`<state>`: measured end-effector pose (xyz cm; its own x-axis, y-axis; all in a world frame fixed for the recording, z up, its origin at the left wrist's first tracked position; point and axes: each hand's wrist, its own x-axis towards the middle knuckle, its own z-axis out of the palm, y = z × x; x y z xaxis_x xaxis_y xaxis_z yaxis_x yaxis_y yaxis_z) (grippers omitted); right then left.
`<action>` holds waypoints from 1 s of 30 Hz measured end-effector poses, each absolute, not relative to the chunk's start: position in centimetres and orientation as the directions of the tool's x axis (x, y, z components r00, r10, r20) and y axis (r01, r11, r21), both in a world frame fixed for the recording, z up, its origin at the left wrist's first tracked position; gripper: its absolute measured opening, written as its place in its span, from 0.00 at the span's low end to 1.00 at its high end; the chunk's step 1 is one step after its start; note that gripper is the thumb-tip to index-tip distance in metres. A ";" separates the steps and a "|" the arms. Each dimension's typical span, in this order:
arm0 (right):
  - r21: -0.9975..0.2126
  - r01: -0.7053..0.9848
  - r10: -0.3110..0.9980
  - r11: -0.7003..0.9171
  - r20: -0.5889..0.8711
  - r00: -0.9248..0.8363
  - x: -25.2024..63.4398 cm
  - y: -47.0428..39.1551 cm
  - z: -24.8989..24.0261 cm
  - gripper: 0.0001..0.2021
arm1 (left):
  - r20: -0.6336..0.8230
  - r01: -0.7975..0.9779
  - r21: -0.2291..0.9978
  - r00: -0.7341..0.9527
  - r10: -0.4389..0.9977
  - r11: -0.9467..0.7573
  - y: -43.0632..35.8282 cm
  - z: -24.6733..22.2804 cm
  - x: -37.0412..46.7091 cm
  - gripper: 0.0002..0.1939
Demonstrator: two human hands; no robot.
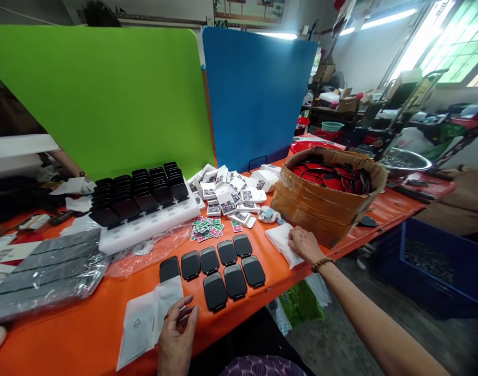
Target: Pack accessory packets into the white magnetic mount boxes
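My left hand [178,330] is held half curled at the table's front edge, thumb and fingers apart, with nothing visible in it. Beside it lie frosted white plastic bags [139,326], one printed with a small recycling mark. Just past them, several flat black rounded-square pieces [214,291] with a small tab lie in loose rows. On the right, my right hand [304,243] has its fingers bent together on the top bag of a stack of white plastic bags [280,237], next to a cardboard box. Its fingertips are partly hidden.
Behind stand a white foam tray [152,225] of black pieces, a pile of small white boxes [233,190] and small printed cards [206,228]. The cut-down cardboard box [313,203] holds red and black parts. Green [117,99] and blue [254,99] panels close the back.
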<state>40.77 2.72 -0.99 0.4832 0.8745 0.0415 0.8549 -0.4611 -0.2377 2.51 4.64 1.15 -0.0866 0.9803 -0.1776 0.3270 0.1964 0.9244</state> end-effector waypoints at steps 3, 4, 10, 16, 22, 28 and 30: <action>-0.265 0.851 0.880 -0.453 0.019 0.475 41.0 2.8 -1.0 0.05 | -0.180 0.316 0.929 -0.078 0.981 0.195 4.5 1.1 2.6 0.36; -0.280 0.849 0.881 -0.449 0.017 0.472 41.0 2.7 -0.9 0.05 | -0.181 0.311 0.930 -0.071 0.981 0.194 4.5 1.1 2.6 0.35; -0.380 0.834 0.877 -0.400 0.105 0.468 39.6 1.1 0.9 0.03 | -0.196 0.267 0.943 -0.035 0.980 0.199 4.4 0.5 2.8 0.32; -0.615 0.787 0.862 -0.051 0.371 0.346 32.6 -1.7 3.5 0.05 | -0.252 0.148 0.963 0.180 0.951 0.227 3.7 0.4 5.0 0.28; -0.648 0.747 0.892 0.152 0.416 0.179 23.1 -2.7 2.6 0.05 | -0.162 -0.049 0.976 0.475 0.865 0.210 2.5 3.5 6.4 0.34; -0.797 0.560 0.942 0.228 0.326 0.080 19.4 -1.6 2.2 0.04 | -0.291 -0.064 0.947 0.252 0.923 0.316 2.6 3.5 5.4 0.23; -0.895 0.419 0.955 0.154 0.244 0.170 19.5 -0.7 2.8 0.06 | -0.302 -0.149 0.922 0.298 0.906 0.357 2.8 3.2 4.7 0.21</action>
<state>19.53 -0.71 2.76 0.1695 0.9549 0.2437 0.4188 0.1540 -0.8949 4.69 2.77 3.17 0.2977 0.9056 -0.3022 -0.1487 0.3567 0.9223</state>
